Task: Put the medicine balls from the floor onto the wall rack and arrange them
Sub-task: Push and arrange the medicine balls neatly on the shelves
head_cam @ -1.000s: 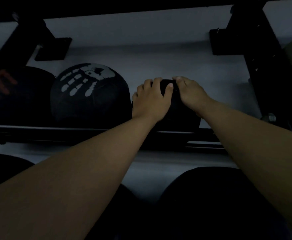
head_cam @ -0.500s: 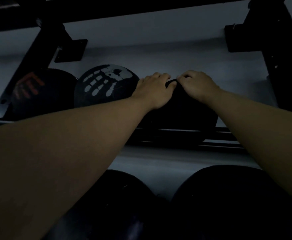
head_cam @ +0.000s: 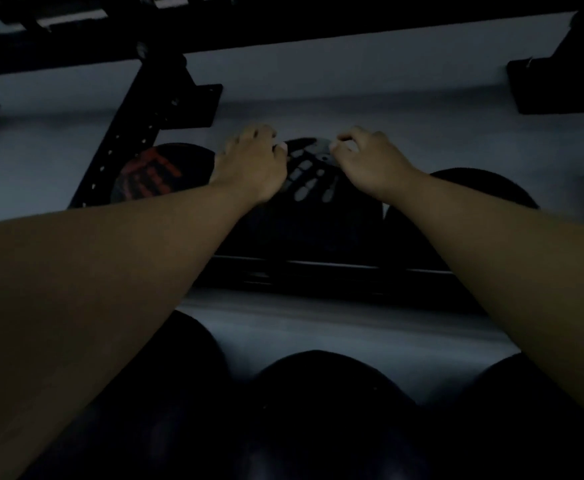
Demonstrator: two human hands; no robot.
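Three medicine balls sit in a row on the wall rack's middle rail. In the centre is a black ball with a white handprint. My left hand and my right hand both rest on its top, fingers curled over it, one on each side of the print. A black ball with a red print sits to its left. A plain black ball sits to its right, partly behind my right forearm. The scene is very dark.
More black balls fill the lower shelf: one in the middle, one at left, one at right. A black perforated upright with bracket stands at left, another bracket at right. A shelf rail runs overhead against the pale wall.
Both hands left the plain black ball and moved left onto the white-handprint ball. The view shifted left, so the plain ball now lies at the right.
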